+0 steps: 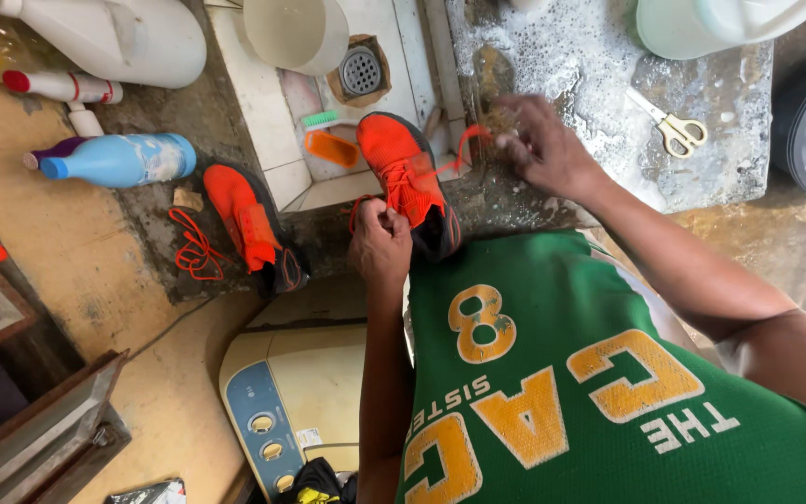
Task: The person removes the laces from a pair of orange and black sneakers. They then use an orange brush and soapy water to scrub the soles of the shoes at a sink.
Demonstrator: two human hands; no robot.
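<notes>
An orange sneaker (409, 173) with a dark sole lies in front of me on the edge of a tiled wash basin. My left hand (380, 245) is closed on the shoe's tongue and lace near its heel end. My right hand (538, 145) is raised to the right of the shoe and pinches the end of its orange lace (464, 145), pulled out taut. A second orange sneaker (254, 224) lies to the left, with a loose orange lace (195, 250) beside it on the concrete.
An orange scrub brush (330, 142) and a floor drain (361, 70) sit in the basin, a white bucket (296, 33) above. Scissors (672, 126) lie on the soapy slab. Bottles (118, 159) stand at left. A washing machine (296, 401) is below.
</notes>
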